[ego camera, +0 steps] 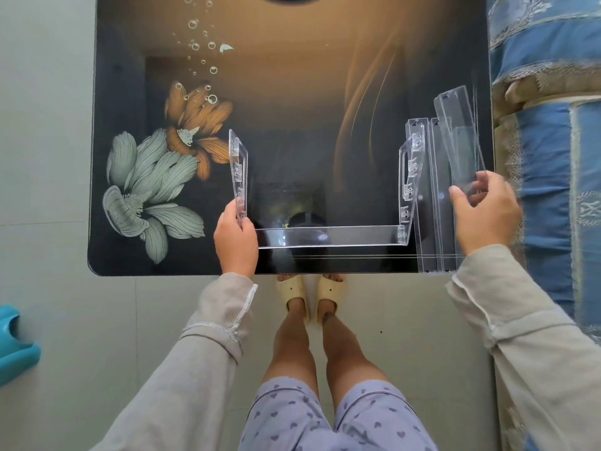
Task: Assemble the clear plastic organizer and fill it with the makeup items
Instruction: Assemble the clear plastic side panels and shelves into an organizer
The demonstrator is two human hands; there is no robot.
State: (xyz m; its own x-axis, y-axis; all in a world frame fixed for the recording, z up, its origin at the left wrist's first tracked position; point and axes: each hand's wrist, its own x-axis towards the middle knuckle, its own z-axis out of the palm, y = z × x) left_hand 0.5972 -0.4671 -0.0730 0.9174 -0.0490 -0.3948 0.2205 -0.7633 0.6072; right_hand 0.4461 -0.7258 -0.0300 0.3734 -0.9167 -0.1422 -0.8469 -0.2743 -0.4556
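Note:
The partly built clear plastic organizer (328,236) stands near the table's front edge: a front strip joins a left side panel (238,170) and a right side panel (410,174). My left hand (235,242) grips the lower end of the left side panel. My right hand (484,213) is at the right of the table, its fingers closed on the near end of a clear flat panel (461,148). That panel lies on top of a stack of loose clear panels (437,222). No makeup items are in view.
The glass table (292,92) is dark with printed flowers and bubbles. A blue patterned sofa or bedding (549,141) runs along its right edge. A turquoise plastic object (14,343) sits on the floor at left. My feet in slippers (310,296) stand under the front edge.

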